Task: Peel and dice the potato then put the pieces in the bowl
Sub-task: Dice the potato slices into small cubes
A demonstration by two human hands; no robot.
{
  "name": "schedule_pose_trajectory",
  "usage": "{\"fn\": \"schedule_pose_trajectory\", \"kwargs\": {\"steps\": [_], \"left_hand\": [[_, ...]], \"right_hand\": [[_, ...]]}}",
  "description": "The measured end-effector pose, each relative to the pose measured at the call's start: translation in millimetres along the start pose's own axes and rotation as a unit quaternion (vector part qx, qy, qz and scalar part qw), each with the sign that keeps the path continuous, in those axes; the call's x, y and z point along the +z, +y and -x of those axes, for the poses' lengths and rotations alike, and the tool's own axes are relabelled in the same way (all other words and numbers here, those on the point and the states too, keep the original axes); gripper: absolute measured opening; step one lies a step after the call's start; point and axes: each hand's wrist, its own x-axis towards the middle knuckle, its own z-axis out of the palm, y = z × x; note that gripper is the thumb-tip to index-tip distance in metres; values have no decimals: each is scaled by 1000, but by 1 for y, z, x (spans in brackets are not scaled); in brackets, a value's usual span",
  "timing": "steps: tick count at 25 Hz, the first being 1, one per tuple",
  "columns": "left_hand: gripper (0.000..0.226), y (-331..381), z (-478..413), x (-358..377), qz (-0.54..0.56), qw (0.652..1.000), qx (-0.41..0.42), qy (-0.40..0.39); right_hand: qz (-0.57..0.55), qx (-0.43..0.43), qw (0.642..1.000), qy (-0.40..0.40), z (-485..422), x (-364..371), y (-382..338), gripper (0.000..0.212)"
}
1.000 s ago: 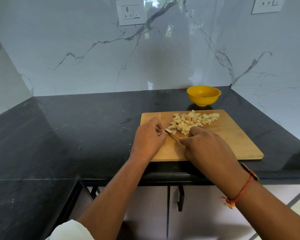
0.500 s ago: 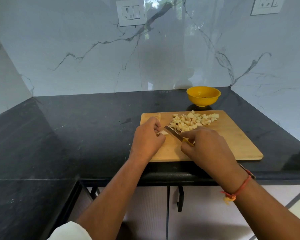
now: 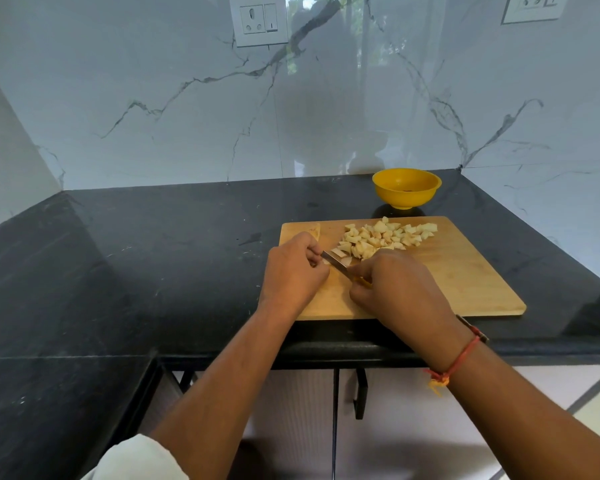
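Your left hand [image 3: 293, 271] pinches the potato bit [image 3: 326, 261] steady for cutting. Your right hand [image 3: 392, 289] grips the knife [image 3: 336, 263]; diced pieces [image 3: 385, 237] lie heaped near the bowl [image 3: 406, 188].

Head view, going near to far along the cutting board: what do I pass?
Counter edge → right hand, gripping the knife → diced potato pile → yellow bowl → marble wall. Left hand overlaps the right in depth, so it is left out.

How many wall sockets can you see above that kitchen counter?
2. The middle socket sits high above the counter; the corner socket is at the top right, cut off by the picture's edge. Others may lie out of view.
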Motion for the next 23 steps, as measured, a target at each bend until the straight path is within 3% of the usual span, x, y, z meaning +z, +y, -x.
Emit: {"fn": "schedule_pose_trajectory", "kwargs": {"steps": [13,17,23], "left_hand": [[13,-2,0,1,1,1000,-4,9],[15,-3,0,3,-4,1000,-6,4],[15,-3,1,2,-9,1000,-17,11]], "right_hand": [[102,-64,993,-19,20,-19,9,36],[73,-28,996,34,22,-18,9,35],[15,-7,1000,27,13,-6,-1,33]]}}
